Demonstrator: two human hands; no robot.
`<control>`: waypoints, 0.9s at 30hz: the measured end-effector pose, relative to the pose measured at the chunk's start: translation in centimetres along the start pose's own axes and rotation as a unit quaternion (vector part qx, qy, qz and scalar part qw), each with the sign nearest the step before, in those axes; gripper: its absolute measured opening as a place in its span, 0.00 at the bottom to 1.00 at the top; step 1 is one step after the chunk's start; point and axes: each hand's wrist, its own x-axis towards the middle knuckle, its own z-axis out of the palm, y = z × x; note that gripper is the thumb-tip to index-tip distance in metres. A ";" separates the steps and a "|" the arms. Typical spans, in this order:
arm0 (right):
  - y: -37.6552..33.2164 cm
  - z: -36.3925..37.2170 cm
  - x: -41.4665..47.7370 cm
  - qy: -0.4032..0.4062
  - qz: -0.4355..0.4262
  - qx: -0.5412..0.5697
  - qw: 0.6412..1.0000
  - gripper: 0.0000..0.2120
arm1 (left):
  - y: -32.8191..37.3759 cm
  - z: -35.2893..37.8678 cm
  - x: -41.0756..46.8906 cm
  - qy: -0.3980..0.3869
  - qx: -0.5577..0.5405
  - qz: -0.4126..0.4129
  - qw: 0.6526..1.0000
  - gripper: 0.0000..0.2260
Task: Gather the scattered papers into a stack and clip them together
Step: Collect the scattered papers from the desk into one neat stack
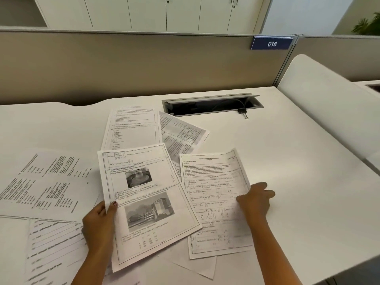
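Several printed papers lie scattered over the white desk (287, 161). My left hand (99, 225) grips the left edge of a sheet with two photos (144, 202), lifted slightly above the others. My right hand (255, 199) pinches the right edge of a maths question sheet (213, 202), which curls up under the fingers. Two more sheets (131, 128) (183, 136) lie behind these. A large text page (45, 182) and a form page (53, 247) lie at the left. A black binder clip (243, 112) sits by the cable slot at the back.
An open cable slot (211, 104) is recessed in the desk at the back. A beige partition (144, 64) with a blue "016" sign (271, 43) stands behind the desk. A white rounded divider panel (329, 103) borders the right side.
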 end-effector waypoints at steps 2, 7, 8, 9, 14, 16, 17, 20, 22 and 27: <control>-0.5 -1.1 0.0 -0.003 -0.013 0.045 0.999 0.20 | -0.1 -0.2 0.2 0.009 0.013 0.002 1.000 0.11; -3.5 -4.9 -3.0 0.086 -0.173 0.049 0.980 0.09 | -0.3 -0.4 0.6 0.002 0.037 0.012 0.999 0.10; -4.4 -5.5 -4.0 0.119 -0.206 0.037 0.971 0.09 | -0.3 -0.4 0.6 -0.001 0.035 0.013 0.999 0.10; -5.2 -5.9 -4.9 0.145 -0.239 0.038 0.959 0.08 | -0.4 -0.4 0.7 -0.004 0.030 0.008 0.999 0.10; -8.0 -5.9 -7.2 0.121 -0.322 0.255 0.903 0.07 | -1.2 -0.6 1.6 -0.036 -0.009 -0.047 0.998 0.12; -8.7 -5.3 -7.3 0.077 -0.302 0.315 0.896 0.06 | -1.3 -0.8 1.8 -0.057 -0.031 -0.062 0.996 0.09; -8.8 -4.9 -7.0 0.057 -0.290 0.335 0.895 0.06 | -1.3 -0.8 1.8 -0.069 -0.039 -0.068 0.995 0.07; -8.9 -3.2 -6.4 -0.006 -0.247 0.379 0.892 0.06 | -1.4 -1.0 1.9 -0.075 -0.053 -0.072 0.993 0.03; -8.7 -2.0 -5.7 -0.050 -0.221 0.382 0.896 0.07 | -1.5 -1.2 2.2 -0.080 -0.063 -0.081 0.992 0.04; -8.0 1.8 -4.2 -0.161 -0.177 0.355 0.904 0.07 | -1.4 -1.5 2.1 -0.102 -0.080 -0.087 0.988 0.04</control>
